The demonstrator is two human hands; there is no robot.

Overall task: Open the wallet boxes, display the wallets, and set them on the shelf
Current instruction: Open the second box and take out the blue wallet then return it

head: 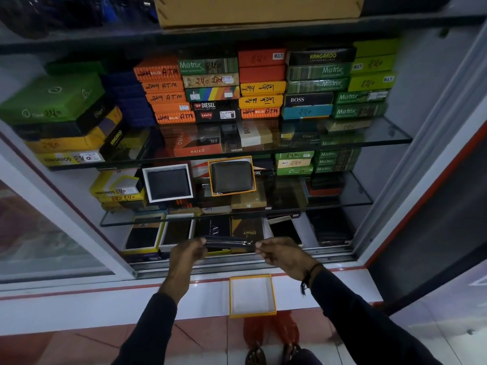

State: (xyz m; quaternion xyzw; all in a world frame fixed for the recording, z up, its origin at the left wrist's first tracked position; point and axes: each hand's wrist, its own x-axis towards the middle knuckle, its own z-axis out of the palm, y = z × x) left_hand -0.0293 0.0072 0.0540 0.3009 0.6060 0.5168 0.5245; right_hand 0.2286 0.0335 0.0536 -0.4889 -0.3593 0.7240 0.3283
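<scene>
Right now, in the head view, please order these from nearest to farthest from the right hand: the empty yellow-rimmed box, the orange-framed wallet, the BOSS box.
From the right hand:
1. Empty yellow-rimmed box, just below it on the ledge.
2. Orange-framed wallet, above-left, middle shelf.
3. BOSS box, highest, upper shelf.

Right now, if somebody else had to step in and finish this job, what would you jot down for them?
Left hand and right hand: each pinches one end of a dark wallet, held flat in front of the bottom shelf.
Empty yellow-edged box: lies open on the white ledge below the hands.
Done: two wallets already stand on display on the middle shelf, one in a white-framed box, one in an orange-framed box.
Left: set the held wallet in its box and place it on a shelf. Many closed boxes remain stacked above.
</scene>
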